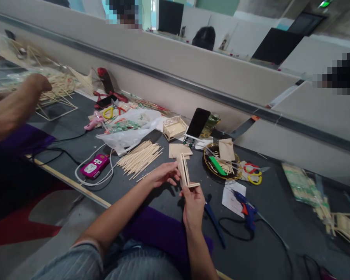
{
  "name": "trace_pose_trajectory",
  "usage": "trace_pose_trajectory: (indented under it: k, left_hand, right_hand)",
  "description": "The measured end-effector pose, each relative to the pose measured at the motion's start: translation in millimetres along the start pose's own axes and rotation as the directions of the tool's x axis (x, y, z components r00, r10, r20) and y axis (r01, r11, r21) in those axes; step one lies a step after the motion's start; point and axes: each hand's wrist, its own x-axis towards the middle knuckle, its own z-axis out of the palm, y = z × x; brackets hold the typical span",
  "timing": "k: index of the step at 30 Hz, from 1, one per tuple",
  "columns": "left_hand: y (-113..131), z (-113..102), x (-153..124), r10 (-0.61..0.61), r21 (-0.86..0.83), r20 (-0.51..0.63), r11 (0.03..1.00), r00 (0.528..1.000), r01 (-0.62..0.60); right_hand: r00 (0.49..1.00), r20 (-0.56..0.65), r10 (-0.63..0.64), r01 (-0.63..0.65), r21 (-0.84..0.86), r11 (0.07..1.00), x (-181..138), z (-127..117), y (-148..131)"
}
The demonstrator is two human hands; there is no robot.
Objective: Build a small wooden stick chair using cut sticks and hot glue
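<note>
Both my hands hold a small wooden stick frame point(184, 170) over the dark table point(268, 241). My left hand point(162, 174) pinches its upper left side with closed fingers. My right hand point(193, 205) grips its lower end from below, fingers wrapped round it. A pile of thin wooden sticks point(140, 157) lies just left of my left hand. A blue glue gun point(246, 209) rests to the right of my right hand, on a white paper point(231, 197).
A small wooden model point(174, 127), a propped phone point(197, 123), a round tray point(210, 165) of pieces, scissors point(253, 174), a pink power strip point(94, 165) and a plastic bag point(128, 130) lie about. Another person's arm point(14, 105) reaches over stick structures at far left.
</note>
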Motion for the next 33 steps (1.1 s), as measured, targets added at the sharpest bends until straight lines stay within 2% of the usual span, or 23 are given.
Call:
trace_pose_trajectory:
  k: [3,6,9,11,13,15,16,19,23,28,31,33]
  left_hand:
    - [-5.5,5.2,-5.3,0.033,0.094,-0.089,0.995,0.995,-0.024]
    - [-11.8,5.6,-8.8,0.078,0.199,-0.117,0.979,0.990,-0.054]
    - [-14.4,-1.5,-11.8,0.168,0.433,-0.123,0.896,0.978,-0.099]
    - [-12.8,-10.7,-14.6,0.301,0.695,-0.139,0.708,0.943,-0.123]
    - [-9.6,-21.4,-18.8,0.428,0.910,-0.125,0.408,0.895,-0.068]
    - [-6.8,-30.5,-24.4,0.466,0.989,-0.100,0.144,0.879,0.036]
    - [-6.2,-33.7,-27.3,0.458,0.996,-0.094,0.048,0.884,0.082]
    - [-7.0,-36.9,-34.6,0.401,0.978,-0.110,-0.119,0.910,0.171]
    - [-10.2,-32.9,-36.8,0.357,0.952,-0.147,-0.201,0.922,0.230]
    - [-12.1,-30.8,-33.1,0.354,0.947,-0.144,-0.222,0.924,0.232]
    - [-12.9,-31.3,-32.6,0.356,0.947,-0.148,-0.217,0.923,0.235]
    - [-12.6,-31.3,-33.5,0.356,0.948,-0.153,-0.210,0.922,0.239]
  right_hand:
    - [0.997,-0.010,0.074,-0.073,0.056,0.996,-11.7,4.7,2.9]
    - [0.991,0.012,0.132,-0.133,0.095,0.987,-19.7,6.8,3.0]
    - [0.988,0.023,0.150,-0.152,0.092,0.984,-24.6,6.7,3.6]
    - [0.986,0.015,0.163,-0.164,0.077,0.983,-27.0,6.0,5.3]
    - [0.984,0.011,0.179,-0.179,0.073,0.981,-29.4,5.1,7.9]
    - [0.981,0.007,0.192,-0.192,0.079,0.978,-32.0,4.1,10.9]
    - [0.980,0.004,0.198,-0.198,0.085,0.977,-33.4,3.4,12.2]
    - [0.975,-0.001,0.221,-0.220,0.097,0.971,-37.9,0.8,14.2]
    - [0.975,-0.017,0.221,-0.218,0.089,0.972,-43.2,-4.4,11.9]
    - [0.990,-0.034,0.134,-0.134,0.003,0.991,-52.8,-10.1,9.1]
    - [0.999,0.043,0.010,-0.005,-0.128,0.992,-62.7,-12.8,7.8]
    - [0.978,0.166,-0.127,0.169,-0.274,0.947,-67.3,-14.8,6.6]
